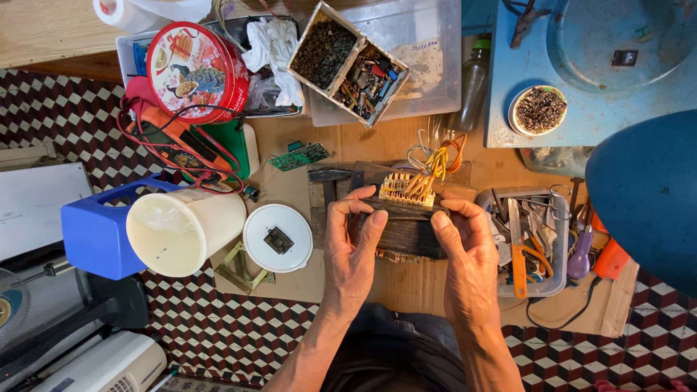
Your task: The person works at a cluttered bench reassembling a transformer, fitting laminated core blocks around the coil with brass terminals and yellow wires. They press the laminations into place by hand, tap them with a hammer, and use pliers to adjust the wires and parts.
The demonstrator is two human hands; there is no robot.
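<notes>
Both bare hands clamp a dark, blocky transformer core [404, 234] between them, seen from above. The left hand [353, 247] wraps its left end, fingers curled over the top edge and thumb lying along the front face. The right hand [465, 250] closes on the right end in the same way. The block sits in front of the person's lap, held just above a sheet of brown cardboard [377, 145] spread on a checkered floor.

On top of the block is a pale terminal strip [406, 189], with a bundle of yellow, orange and white wires [434, 156] rising from it and curling away from the person.

Just left of the left hand lies a round white lid [277, 237] with a small dark part at its centre. Further left, a cream plastic bucket [185, 231] lies tipped on its side against a blue container [98, 232]. Beyond these sit a round red tin [194, 71] and an orange meter [181, 141] with red and black leads. A small green circuit board [299, 156] lies on the cardboard.

Right of the right hand, a grey tray [534, 239] holds mixed hand tools. Beyond the hands, a divided box [347, 62] holds small dark parts.
</notes>
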